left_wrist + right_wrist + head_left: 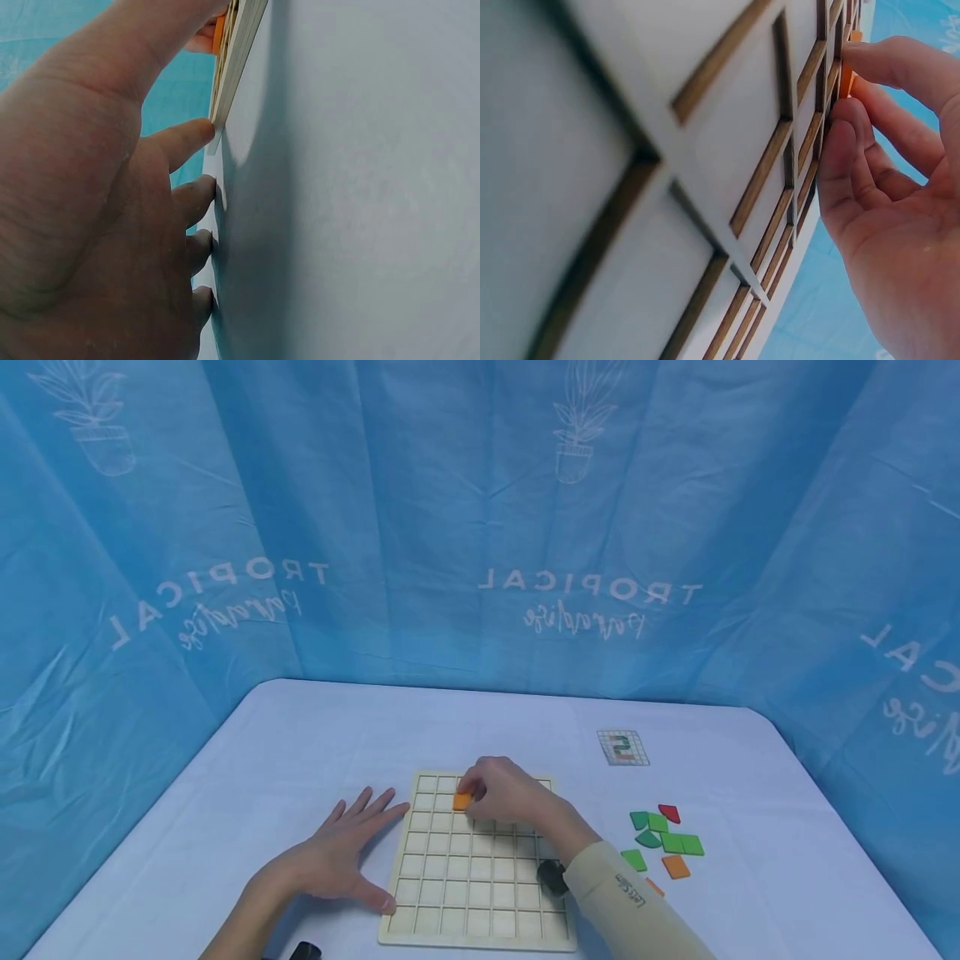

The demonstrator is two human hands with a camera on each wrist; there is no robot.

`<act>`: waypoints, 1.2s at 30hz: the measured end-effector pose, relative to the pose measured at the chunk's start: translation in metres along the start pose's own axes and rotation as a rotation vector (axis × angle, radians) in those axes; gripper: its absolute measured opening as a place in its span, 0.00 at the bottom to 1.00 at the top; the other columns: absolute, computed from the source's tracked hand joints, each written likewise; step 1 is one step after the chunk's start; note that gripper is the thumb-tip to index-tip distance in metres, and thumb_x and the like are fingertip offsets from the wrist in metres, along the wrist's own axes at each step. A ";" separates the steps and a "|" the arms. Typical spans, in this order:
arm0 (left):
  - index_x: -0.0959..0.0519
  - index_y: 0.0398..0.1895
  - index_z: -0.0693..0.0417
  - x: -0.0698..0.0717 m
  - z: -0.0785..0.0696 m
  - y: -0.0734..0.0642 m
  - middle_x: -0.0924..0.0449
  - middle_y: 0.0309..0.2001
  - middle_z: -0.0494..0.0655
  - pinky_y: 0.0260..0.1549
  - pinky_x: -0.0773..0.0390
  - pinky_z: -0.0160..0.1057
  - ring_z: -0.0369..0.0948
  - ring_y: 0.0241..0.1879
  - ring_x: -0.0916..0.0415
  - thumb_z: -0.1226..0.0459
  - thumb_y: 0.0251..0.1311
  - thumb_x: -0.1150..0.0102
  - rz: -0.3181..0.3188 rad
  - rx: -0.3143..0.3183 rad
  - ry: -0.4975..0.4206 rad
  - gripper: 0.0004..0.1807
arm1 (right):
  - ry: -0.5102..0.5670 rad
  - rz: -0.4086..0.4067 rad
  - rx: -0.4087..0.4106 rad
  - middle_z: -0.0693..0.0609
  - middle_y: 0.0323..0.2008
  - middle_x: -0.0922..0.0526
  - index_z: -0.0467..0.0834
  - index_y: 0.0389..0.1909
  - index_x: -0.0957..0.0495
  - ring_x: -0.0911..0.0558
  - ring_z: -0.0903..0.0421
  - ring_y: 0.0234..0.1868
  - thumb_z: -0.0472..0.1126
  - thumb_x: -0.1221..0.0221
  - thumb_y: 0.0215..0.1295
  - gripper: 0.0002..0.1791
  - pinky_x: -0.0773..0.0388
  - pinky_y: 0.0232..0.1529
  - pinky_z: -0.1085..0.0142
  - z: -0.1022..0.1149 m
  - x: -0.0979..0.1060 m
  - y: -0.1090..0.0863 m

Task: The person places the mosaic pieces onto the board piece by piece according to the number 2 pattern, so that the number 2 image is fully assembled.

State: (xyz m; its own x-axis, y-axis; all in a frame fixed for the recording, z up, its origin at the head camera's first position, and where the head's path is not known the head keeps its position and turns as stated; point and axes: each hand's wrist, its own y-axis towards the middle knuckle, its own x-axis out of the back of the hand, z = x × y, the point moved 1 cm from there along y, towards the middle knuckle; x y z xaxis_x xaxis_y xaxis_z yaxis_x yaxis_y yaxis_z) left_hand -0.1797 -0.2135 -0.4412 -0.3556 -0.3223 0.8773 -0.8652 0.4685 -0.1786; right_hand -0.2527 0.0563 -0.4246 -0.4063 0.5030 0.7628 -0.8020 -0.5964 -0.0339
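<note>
A wooden grid board (450,893) with square cells lies on the table in front of me. My right hand (504,792) reaches over its far part, thumb and fingers pinching an orange square tile (461,802) at a cell near the far edge. In the right wrist view part of the orange tile (846,79) shows between the fingertips, right at the grid. My left hand (333,853) is spread on the table at the board's left side. Its index fingertip and thumb touch the board's edge, and the other fingers rest on the white cloth.
Right of the board lie loose tiles: green squares (681,843), dark green curved pieces (648,839), a red curved piece (669,813) and an orange square (676,866). A pattern card (622,747) lies farther back. A blue curtain (480,527) hangs behind the table.
</note>
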 end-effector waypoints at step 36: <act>0.45 0.75 0.38 -0.002 0.003 0.001 0.58 0.76 0.46 0.66 0.68 0.62 0.53 0.74 0.70 0.26 0.24 0.33 -0.014 -0.007 -0.001 0.68 | 0.020 -0.035 0.000 0.57 0.35 0.22 0.45 0.44 0.15 0.23 0.62 0.35 0.38 0.35 0.55 0.14 0.22 0.37 0.69 -0.014 0.009 -0.011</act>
State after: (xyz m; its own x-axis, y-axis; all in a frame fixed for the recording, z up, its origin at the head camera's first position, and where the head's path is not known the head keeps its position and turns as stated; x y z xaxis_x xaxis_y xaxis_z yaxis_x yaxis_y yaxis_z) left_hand -0.1811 -0.2148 -0.4441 -0.3438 -0.3302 0.8791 -0.8677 0.4696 -0.1630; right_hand -0.2533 0.0762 -0.4261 -0.3870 0.5360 0.7503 -0.8158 -0.5782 -0.0078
